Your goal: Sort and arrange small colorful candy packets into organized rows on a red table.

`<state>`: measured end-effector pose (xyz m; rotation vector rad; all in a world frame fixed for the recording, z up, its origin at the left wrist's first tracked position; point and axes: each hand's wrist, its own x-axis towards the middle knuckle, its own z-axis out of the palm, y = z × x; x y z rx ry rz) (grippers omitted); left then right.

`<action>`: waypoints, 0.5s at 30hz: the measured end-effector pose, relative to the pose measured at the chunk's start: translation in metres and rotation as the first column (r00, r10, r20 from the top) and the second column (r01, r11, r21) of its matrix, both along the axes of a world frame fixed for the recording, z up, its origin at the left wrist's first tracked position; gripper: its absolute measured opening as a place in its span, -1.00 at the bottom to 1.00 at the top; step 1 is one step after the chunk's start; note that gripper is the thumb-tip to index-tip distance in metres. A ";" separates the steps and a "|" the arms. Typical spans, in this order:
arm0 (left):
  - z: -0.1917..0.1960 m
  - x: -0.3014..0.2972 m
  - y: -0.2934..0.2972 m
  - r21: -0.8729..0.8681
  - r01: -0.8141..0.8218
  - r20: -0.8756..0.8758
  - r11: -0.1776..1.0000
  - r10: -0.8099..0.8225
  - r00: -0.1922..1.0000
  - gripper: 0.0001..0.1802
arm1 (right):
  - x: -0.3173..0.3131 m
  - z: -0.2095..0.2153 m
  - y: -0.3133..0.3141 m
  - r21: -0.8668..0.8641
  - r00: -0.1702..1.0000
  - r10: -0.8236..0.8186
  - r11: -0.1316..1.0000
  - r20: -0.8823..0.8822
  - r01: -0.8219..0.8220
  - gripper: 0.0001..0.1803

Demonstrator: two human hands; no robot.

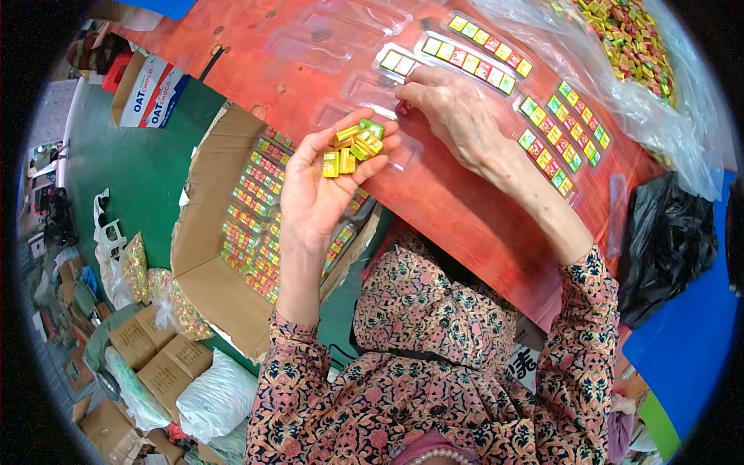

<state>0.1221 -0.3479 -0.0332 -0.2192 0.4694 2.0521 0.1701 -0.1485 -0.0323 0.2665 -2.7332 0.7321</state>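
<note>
My left hand (314,182) is palm up with fingers curled around several small foil-wrapped candies (346,160), mostly gold-yellow with a green one. To its right, my right hand (449,108) reaches over the red table, fingers bent together. A small dark-pink bit shows at its fingertips, too small to name. Just beyond them lies a narrow clear plastic tray (397,63) partly filled with candies. Longer filled trays (470,62) of yellow, red and green candies lie beside it. Empty clear trays (370,94) sit close to both hands.
Below my left hand stands an open cardboard box (221,298) holding layers of filled trays. Loose candies (628,43) heap in clear plastic at the far right, above a black plastic bag (668,240). Cartons (174,364) and bags of candies (182,306) stand at left.
</note>
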 end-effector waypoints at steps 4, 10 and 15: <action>0.001 0.000 0.003 0.020 -0.001 0.018 1.000 0.001 1.000 -0.50 | -0.004 -0.004 -0.001 0.036 0.999 0.044 0.998 -0.011 -0.044 -0.73; 0.000 -0.001 0.002 0.002 -0.007 0.023 1.000 0.007 1.000 -0.51 | 0.001 0.004 -0.010 -0.141 0.999 -0.002 0.990 -0.054 -0.005 -0.77; -0.015 -0.004 -0.001 0.091 -0.035 0.045 0.995 0.031 0.998 -0.61 | 0.006 0.024 -0.020 -0.293 0.982 0.183 0.943 0.055 -0.159 -0.72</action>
